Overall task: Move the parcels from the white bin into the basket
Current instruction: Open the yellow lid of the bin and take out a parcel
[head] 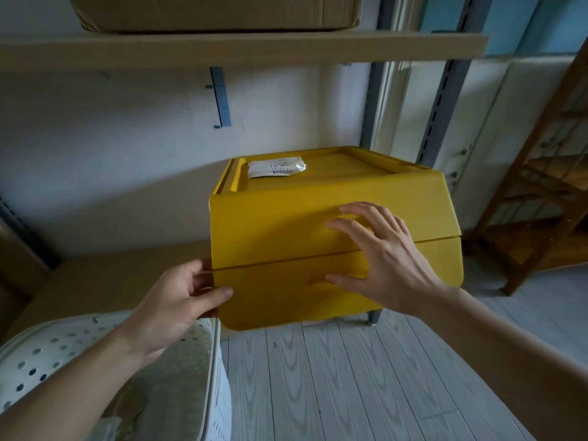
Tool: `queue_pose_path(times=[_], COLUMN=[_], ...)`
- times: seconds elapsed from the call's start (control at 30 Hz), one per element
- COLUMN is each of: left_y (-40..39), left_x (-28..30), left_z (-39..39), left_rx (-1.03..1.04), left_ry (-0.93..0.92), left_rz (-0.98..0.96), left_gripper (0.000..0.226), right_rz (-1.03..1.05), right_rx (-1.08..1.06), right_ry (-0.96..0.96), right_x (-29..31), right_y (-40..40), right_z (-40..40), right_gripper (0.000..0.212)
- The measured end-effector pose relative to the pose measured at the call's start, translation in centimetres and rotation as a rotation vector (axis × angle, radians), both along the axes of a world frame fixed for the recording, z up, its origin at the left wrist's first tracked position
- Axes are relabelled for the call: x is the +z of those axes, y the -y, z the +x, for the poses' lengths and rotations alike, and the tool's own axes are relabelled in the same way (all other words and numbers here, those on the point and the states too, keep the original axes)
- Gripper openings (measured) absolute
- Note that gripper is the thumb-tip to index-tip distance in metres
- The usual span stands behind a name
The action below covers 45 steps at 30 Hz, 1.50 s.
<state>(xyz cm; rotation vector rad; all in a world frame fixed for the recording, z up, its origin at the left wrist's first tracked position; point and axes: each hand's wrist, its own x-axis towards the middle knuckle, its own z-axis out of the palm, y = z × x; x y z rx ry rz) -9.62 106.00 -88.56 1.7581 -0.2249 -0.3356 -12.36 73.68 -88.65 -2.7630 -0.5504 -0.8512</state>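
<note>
1. The white perforated basket [203, 370] stands nearest, low left, just under the shelf edge; what lies inside is unclear.
2. The left hand [178, 300] pinches the yellow bin's [286, 297] left edge, likely steadying it.
3. The right hand [385, 259], spread open and gripping nothing, lies flat on its front flap.
4. No white bin or parcels show.
5. A taped label [275, 167] sits on the lid.

We count one yellow bin [334, 237] with one white paper label [275, 167] on its lid, one white perforated basket [219, 389], one cardboard box [216, 11] on the upper shelf [241, 49], and two hands (the left hand [178, 300], the right hand [381, 259]), plus one wooden rack [541, 186].
</note>
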Motion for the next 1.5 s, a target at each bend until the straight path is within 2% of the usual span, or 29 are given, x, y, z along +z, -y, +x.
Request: queue_pose_path(times=[0.1, 0.2, 0.27, 0.37, 0.5, 0.7, 0.83, 1.1, 1.27, 1.5], left_y=[-0.7, -1.0, -1.0, -0.7, 0.2, 0.8, 1.3, 2.1, 2.6, 3.6], left_x=[-0.3, -0.3, -0.1, 0.4, 1.2, 1.8, 2.0, 3.2, 3.1, 3.4], left_z=[0.3, 0.4, 0.5, 0.3, -0.2, -0.1, 0.4, 2.0, 3.6, 4.9], left_rx=[-0.06, -0.06, -0.055, -0.059, 0.023, 0.138, 0.235, 0.399, 0.391, 0.346], left_ry=[0.025, 0.097, 0.138, 0.175, 0.234, 0.518, 0.652, 0.739, 0.78, 0.743], left_rz=[-0.042, -0.04, -0.061, -0.13, -0.206, -0.069, -0.022, -0.025, 0.032, -0.013], left_gripper=[0.052, 0.092, 0.098, 0.092, 0.043, 0.028, 0.032, 0.053, 0.042, 0.034], right_rz=[0.047, 0.034, 0.006, -0.003, 0.002, -0.006, -0.021, -0.034, 0.021, -0.001], right_rx=[-0.078, -0.107, -0.101, -0.076, -0.052, -0.085, -0.101, -0.142, -0.139, -0.107], right_ry=[-0.034, -0.02, 0.015, 0.085, 0.193, 0.322, 0.381, 0.465, 0.521, 0.425], right_x=[-0.4, -0.5, -0.6, -0.6, -0.2, 1.2, 2.2, 3.5, 4.1, 6.0], right_y=[1.8, 3.2, 3.5, 3.2, 3.0, 2.8, 2.6, 2.6, 2.3, 2.8], right_z=[-0.7, -1.3, -1.4, -1.3, -1.0, -0.1, 0.7, 2.4, 3.5, 4.6], right_gripper=[0.071, 0.072, 0.07, 0.063, 0.057, 0.056, 0.056, 0.062, 0.041, 0.033])
